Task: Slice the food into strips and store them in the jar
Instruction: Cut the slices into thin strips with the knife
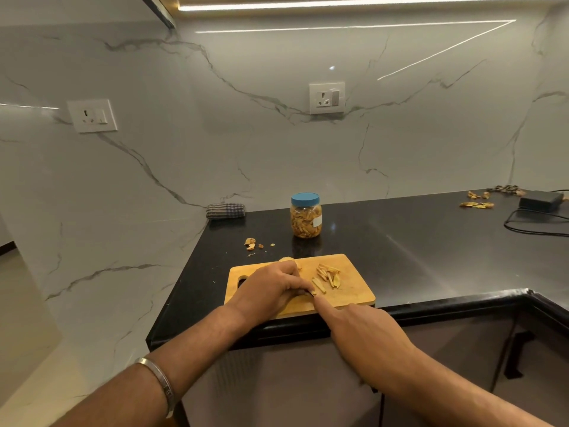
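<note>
My black worktop (415, 241) meets a white marble-veined wall (246, 134) carrying two sockets (327, 98). A light strip (369, 6) glows overhead; dark cabinets (462, 349) sit below.

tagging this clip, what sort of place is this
Most likely a home kitchen: a dark counter against a marble-look wall with sockets, a cutting board, and a jar of strips.

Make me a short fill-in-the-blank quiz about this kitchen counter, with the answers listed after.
1. The jar has a ____ lid.
2. The cut strips lie on a wooden ____.
3. The jar stands ____ the cutting board, toward the wall.
4. The folded cloth lies to the ____ of the jar.

Answers: blue; cutting board; behind; left
</note>
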